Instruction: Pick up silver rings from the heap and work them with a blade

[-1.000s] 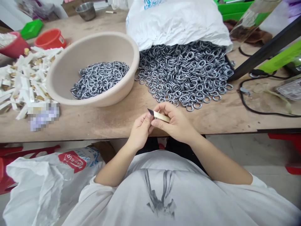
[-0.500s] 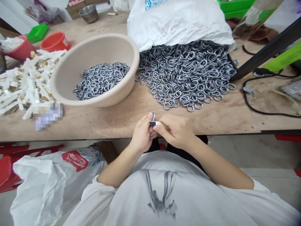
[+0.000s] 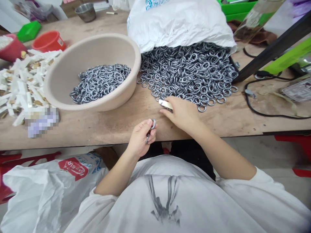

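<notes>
Grey rings show in my left hand (image 3: 139, 138), which is closed above the table's front edge. One ring (image 3: 153, 124) stands up between thumb and forefinger, and part of another ring (image 3: 147, 139) shows lower, by the curled fingers. My right hand (image 3: 181, 113) is closed around a small knife (image 3: 165, 104) with a cream-coloured grip and a short, shiny tip that points left. This hand is at the near edge of a big pile of grey rings (image 3: 184, 71) spilling from a white sack (image 3: 179, 26); its fingertips are partly hidden.
A beige basin (image 3: 92, 40) with many rings stands left of the pile. White strips (image 3: 21, 84), a red tub (image 3: 48, 41) and a metal bowl (image 3: 86, 13) lie farther left. A black post (image 3: 272, 48) and cable (image 3: 267, 113) are at the right.
My right hand has moved away from my left, forward to the edge of the pile, with the knife still in it. The left hand has shifted slightly left, keeping its rings.
</notes>
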{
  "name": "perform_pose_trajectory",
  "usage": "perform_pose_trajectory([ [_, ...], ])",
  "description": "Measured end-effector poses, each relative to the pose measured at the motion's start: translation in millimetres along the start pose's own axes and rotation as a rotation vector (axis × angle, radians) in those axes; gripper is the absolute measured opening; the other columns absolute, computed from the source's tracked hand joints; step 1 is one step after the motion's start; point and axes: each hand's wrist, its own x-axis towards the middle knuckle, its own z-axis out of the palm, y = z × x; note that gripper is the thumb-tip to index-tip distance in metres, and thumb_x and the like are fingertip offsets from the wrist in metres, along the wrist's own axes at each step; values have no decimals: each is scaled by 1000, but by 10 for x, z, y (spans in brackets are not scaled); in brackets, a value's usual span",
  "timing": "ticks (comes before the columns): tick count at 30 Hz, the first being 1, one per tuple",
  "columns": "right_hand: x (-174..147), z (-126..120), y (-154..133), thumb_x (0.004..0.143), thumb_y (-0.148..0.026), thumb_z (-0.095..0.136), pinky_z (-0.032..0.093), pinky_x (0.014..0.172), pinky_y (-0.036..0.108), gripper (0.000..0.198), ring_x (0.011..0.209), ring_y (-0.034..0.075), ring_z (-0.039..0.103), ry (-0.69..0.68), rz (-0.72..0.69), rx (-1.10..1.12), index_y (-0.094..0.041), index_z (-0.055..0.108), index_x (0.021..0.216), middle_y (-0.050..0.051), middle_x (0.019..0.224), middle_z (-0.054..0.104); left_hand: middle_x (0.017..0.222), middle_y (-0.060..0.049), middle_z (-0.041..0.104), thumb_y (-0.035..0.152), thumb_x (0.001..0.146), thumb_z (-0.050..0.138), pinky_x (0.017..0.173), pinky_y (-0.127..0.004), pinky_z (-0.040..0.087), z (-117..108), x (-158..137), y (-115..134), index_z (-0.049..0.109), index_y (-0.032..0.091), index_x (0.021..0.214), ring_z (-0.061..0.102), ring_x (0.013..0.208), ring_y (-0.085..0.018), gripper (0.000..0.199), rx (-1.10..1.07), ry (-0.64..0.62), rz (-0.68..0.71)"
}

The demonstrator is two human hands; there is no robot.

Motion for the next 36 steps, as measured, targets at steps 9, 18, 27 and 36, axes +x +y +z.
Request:
perform_pose_trajectory([
  [9,146,-3,-86,99,-29,47,31,64,32,23,83,25,63,-40,23,15,-16,66,98,14,103,71,62,3,55,33,76,72,36,-16,22,-137,75,162,67,15,91,37,42,-4,24,-49,78,-14],
  [18,-186,-231,-57,89,-34,56,34,61,27,23,62,11,45,-366,-81,977,-20,53,72,-4,66,50,60,6,44,58,84,69,46,-19,24,-65,156,12,55,16,74,31,51,-5,45,481,-93,197],
  [27,-338,-5,-193,79,-59,74,46,70,29,43,74,15,57,-125,-70,1269,-21,59,89,0,81,61,49,9,33,43,83,65,38,-18,11,117,79,-21,45,19,68,17,40,-4,34,170,-95,-77],
  [36,-488,-33,-106,98,-57,46,32,62,29,44,62,14,46,135,-257,690,-20,57,78,0,66,53,48,10,30,44,83,68,35,-15,15,220,-19,6,38,19,65,18,36,-2,43,-87,-78,-171],
])
